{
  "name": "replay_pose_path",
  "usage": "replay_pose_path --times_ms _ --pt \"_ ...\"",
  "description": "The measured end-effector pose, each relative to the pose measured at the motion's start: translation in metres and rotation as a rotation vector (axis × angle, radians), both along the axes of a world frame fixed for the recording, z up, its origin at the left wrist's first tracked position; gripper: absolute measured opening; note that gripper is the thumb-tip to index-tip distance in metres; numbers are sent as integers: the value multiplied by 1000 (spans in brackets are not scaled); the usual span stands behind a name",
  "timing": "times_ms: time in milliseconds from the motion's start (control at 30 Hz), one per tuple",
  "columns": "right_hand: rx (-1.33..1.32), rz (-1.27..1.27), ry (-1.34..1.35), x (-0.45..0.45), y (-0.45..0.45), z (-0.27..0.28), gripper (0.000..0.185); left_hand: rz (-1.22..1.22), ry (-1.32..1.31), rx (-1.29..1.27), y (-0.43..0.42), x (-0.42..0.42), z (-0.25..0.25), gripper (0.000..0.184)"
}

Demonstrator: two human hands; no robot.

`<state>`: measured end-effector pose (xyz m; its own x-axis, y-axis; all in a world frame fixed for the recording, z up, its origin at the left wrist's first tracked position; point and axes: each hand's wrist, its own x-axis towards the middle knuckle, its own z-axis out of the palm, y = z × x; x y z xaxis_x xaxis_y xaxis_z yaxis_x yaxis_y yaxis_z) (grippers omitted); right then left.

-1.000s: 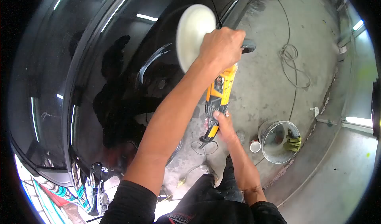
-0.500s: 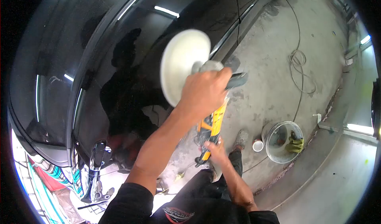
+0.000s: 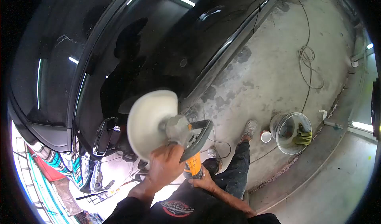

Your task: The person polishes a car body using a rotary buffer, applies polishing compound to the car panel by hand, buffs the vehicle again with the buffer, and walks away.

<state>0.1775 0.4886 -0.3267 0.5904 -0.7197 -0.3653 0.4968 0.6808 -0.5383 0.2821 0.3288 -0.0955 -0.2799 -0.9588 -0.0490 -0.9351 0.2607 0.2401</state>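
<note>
My left hand [image 3: 166, 160] is wrapped round the front of a yellow-and-black car polisher [image 3: 193, 165], by its dark loop handle [image 3: 200, 140]. Further back, my right hand [image 3: 202, 180] closes on the polisher's body, partly hidden by my clothing. The round off-white polishing pad [image 3: 152, 122] faces the glossy black car door [image 3: 158, 65]. I cannot tell whether the pad touches the door, since its far face is hidden. A chrome-trimmed door handle [image 3: 105, 136] lies just left of the pad.
On the concrete floor stand a clear bucket [image 3: 279, 134] with green gloves [image 3: 303, 136] over its rim and a small white-topped tin [image 3: 266, 136]. A coiled cable [image 3: 307, 55] runs along the floor. A low wall ledge [image 3: 293, 180] borders the right side.
Both hands have brought the polisher down and left in the view, closer to my body and to the door handle. The view has shifted slightly.
</note>
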Motion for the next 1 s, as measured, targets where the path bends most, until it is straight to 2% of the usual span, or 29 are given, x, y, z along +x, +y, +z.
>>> replay_pose_path --times_ms 100,167,233,333,433,467,633,800,1000 --pt "17 21 -40 1 0 6 66 23 -40 21 12 2 4 24" --pt "51 70 -57 -5 -8 7 77 -3 5 84 5 -1 6 26" --pt "49 41 -56 -10 -23 6 74 -35 -9 103 -17 -16 3 26" --pt "10 -67 -66 -12 -43 -6 48 -75 -83 131 -61 -47 -12 25" --pt "214 -104 -37 -24 -69 -6 40 -138 -119 79 -111 -80 -31 25" --pt "185 -87 -106 -31 -79 -13 53 -152 -114 63 -127 -89 -36 25" --pt "184 -204 -146 -59 -147 -23 47 -210 -109 -15 -199 -135 -58 26" --pt "242 -347 -157 -84 -225 -32 37 -245 -92 -72 -276 -186 -64 15" --pt "102 -418 -94 -131 -325 -46 34 -311 -7 -295 -364 -238 -80 6"
